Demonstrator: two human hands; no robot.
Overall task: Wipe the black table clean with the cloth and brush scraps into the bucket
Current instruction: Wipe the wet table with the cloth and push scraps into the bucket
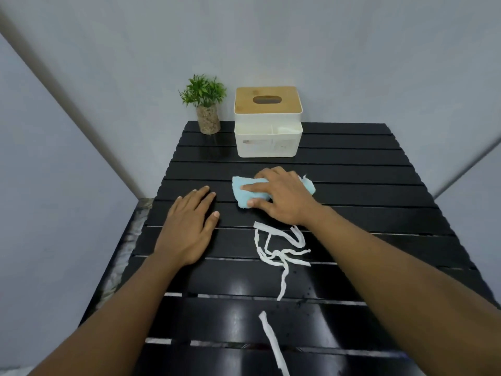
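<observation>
head view looks down on the black table (366,185), a slatted top whose far edge meets the grey wall (271,36) in the upper middle of the frame, while its left and right edges spread outward toward the lower corners. the right hand (282,196) lies near the centre, fingers spread and mostly straight, pressing flat on the light blue cloth (245,192); the index finger stretches across it, the thumb sits at its near edge, and a cloth corner pokes out on the hand's right side. the left hand (187,226) rests palm down on bare slats left of centre, fingers straight and together, holding nothing, close to the table's left edge. a narrow bare gap separates the 2 hands. a tangle of white paper scraps (282,251) lies just below the right hand, and 1 long strip (273,346) runs off the bottom of the frame. at the far edge stand a white tissue box (268,123) with a wooden lid and, just left of it, a small potted plant (206,104). wide bare slats lie right of the cloth up to the right edge.
</observation>
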